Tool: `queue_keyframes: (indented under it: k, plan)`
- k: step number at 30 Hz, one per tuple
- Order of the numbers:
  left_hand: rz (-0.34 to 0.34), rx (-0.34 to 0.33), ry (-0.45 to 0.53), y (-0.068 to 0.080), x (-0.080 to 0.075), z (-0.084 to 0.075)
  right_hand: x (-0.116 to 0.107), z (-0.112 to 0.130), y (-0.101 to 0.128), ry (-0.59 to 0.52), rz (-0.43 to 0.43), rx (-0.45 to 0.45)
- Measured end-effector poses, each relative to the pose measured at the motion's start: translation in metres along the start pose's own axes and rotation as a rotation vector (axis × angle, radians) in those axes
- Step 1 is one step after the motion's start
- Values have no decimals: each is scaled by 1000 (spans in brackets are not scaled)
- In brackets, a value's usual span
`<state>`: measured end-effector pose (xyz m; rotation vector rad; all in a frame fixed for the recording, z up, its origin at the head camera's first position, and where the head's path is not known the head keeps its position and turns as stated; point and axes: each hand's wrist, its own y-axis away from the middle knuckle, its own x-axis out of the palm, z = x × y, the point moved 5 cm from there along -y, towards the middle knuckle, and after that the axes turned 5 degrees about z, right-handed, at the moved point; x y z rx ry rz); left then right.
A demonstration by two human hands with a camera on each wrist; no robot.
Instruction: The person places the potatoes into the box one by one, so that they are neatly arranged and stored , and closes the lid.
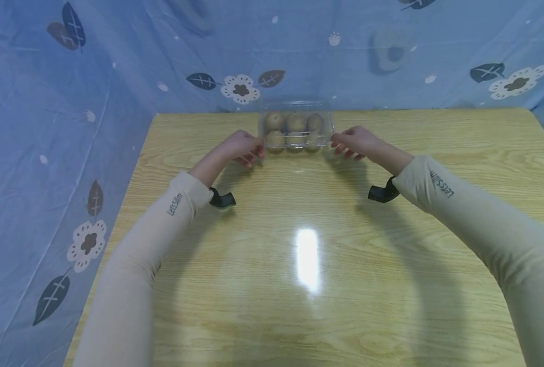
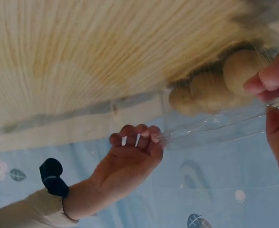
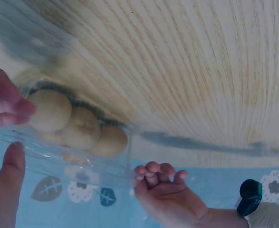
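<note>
A clear plastic clamshell box [image 1: 296, 130] with several round brown fruits [image 1: 296, 122] inside sits near the far edge of the wooden table [image 1: 299, 244]. My left hand [image 1: 252, 151] pinches the box's left end. My right hand [image 1: 341, 147] pinches its right end. In the left wrist view my left fingers [image 2: 272, 80] and thumb clamp the box rim [image 2: 215, 126], and the right hand [image 2: 134, 142] curls on the far end. In the right wrist view my right fingers [image 3: 6, 107] and thumb hold the box [image 3: 77, 152], while the left hand [image 3: 160, 178] grips the opposite edge.
Blue cloth with a flower and leaf print [image 1: 70, 102] hangs behind the table and along its left side, close behind the box. A black strap [image 1: 221, 200] is on each wrist. A bright light glare [image 1: 307, 257] shows on the tabletop between my arms.
</note>
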<state>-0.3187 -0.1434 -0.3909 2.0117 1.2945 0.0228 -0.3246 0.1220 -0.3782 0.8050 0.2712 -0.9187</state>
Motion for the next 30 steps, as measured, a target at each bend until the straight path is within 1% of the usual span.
queue_keyframes:
  k: [3, 6, 10, 14, 19, 24, 30]
  plan:
    - [4, 40, 33, 0, 3, 0, 4, -1, 0, -12, 40, -34]
    - [-16, 82, 35, -1, 6, 1, 5, -1, 0, -36, 38, -48]
    - [-55, 119, 41, -3, 8, 3, 6, -2, -1, -69, 39, -37]
    - [-86, 141, 41, -4, 8, 4, 7, -3, -2, -99, 37, -23]
    - [-108, 166, 56, -5, 7, 6, 8, -5, -4, -124, 48, -10]
    - [-142, 176, 122, -8, 8, 12, 10, -7, -7, -150, 69, 7]
    - [-198, 196, 239, -10, 11, 16, 13, -8, -9, -184, 41, 5]
